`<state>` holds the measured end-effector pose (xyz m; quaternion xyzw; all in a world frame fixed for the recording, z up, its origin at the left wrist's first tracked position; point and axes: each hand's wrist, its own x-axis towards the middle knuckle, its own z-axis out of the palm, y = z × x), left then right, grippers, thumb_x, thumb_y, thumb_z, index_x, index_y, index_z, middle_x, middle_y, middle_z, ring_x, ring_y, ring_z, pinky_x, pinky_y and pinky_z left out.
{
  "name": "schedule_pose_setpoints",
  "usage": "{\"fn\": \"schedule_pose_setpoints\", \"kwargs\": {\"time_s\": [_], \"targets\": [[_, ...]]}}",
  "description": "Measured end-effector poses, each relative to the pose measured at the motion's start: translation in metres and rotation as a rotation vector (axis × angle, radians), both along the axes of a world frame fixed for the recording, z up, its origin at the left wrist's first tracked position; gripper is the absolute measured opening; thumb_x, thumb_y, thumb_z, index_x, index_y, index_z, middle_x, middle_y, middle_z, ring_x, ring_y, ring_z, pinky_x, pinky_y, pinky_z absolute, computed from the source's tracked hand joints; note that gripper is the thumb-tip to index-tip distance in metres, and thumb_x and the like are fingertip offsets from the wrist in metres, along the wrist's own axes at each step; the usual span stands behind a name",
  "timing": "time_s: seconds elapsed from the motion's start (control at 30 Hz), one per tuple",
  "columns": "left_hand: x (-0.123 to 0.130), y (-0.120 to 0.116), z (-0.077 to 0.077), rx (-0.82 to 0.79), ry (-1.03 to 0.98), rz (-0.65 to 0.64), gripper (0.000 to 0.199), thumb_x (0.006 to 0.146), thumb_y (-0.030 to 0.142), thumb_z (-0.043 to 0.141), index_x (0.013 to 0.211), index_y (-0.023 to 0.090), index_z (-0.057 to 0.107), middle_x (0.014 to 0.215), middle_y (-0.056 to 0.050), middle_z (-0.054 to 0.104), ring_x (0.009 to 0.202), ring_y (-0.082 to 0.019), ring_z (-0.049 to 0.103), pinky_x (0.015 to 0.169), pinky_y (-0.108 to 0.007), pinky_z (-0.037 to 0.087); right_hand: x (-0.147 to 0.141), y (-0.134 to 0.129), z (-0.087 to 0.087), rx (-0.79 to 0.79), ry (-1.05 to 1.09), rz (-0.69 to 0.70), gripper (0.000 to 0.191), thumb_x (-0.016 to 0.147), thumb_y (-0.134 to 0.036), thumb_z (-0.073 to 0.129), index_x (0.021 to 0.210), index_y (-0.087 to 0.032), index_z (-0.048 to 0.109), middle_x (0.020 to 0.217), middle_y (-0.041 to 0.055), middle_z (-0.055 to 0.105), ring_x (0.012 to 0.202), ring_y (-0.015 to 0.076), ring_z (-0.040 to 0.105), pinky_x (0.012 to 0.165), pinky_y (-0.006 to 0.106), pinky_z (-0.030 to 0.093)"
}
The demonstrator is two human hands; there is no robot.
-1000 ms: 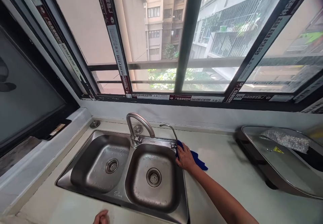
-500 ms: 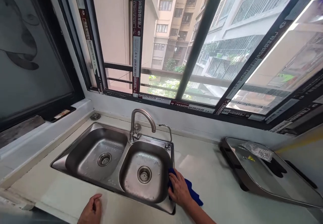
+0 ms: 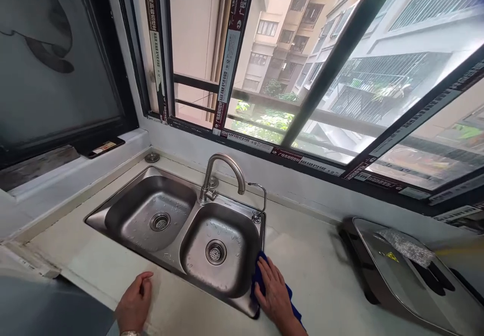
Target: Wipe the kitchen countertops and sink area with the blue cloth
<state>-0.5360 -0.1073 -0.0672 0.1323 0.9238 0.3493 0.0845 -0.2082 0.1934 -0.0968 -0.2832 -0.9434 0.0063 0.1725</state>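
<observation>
My right hand (image 3: 273,290) presses down on a dark blue cloth (image 3: 259,275) at the right rim of the double-bowl steel sink (image 3: 170,260). Part of the cloth shows at the fingertips, and more of it sticks out beside the wrist; the rest is hidden under the palm. Near the counter's front edge, left of the right bowl, my left hand (image 3: 134,300) is loosely curled with nothing visible in it. Water drops dot both bowls. A curved steel faucet (image 3: 227,159) rises behind the divider, with a thin small spout (image 3: 263,194) to its right.
On the right of the pale counter (image 3: 302,255) lies a dark appliance with a glass top (image 3: 401,270), carrying a silvery item (image 3: 406,245). A phone (image 3: 105,147) rests on the left ledge. A round metal cap (image 3: 152,157) sits behind the left bowl. Windows line the back.
The camera view has tilted and shifted. My right hand has slid slightly toward the sink's near right corner with the cloth, which now spreads less to the right. My left hand stays curled.
</observation>
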Motion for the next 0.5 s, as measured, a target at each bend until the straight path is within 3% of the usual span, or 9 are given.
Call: {"fn": "schedule_pose_setpoints", "kwargs": {"time_s": [0.23, 0.5], "targets": [[0.000, 0.003, 0.007, -0.068, -0.055, 0.026, 0.041, 0.088, 0.042, 0.034, 0.098, 0.024, 0.069, 0.068, -0.004, 0.069, 0.068, -0.020, 0.062, 0.055, -0.028, 0.036, -0.033, 0.064, -0.002, 0.012, -0.023, -0.103, 0.063, 0.092, -0.033, 0.043, 0.153, -0.024, 0.030, 0.154, 0.0075, 0.045, 0.148, 0.0282, 0.031, 0.117, 0.052, 0.037], [-0.004, 0.005, 0.006, -0.154, -0.134, 0.071, 0.044, 0.085, 0.048, 0.033, 0.103, 0.025, 0.067, 0.081, -0.005, 0.073, 0.073, -0.021, 0.064, 0.061, -0.030, 0.042, -0.074, 0.140, -0.006, -0.018, 0.024, -0.230, 0.076, 0.088, -0.032, 0.044, 0.156, -0.012, 0.015, 0.160, 0.0198, 0.031, 0.150, 0.0329, 0.028, 0.118, 0.055, 0.035]]}}
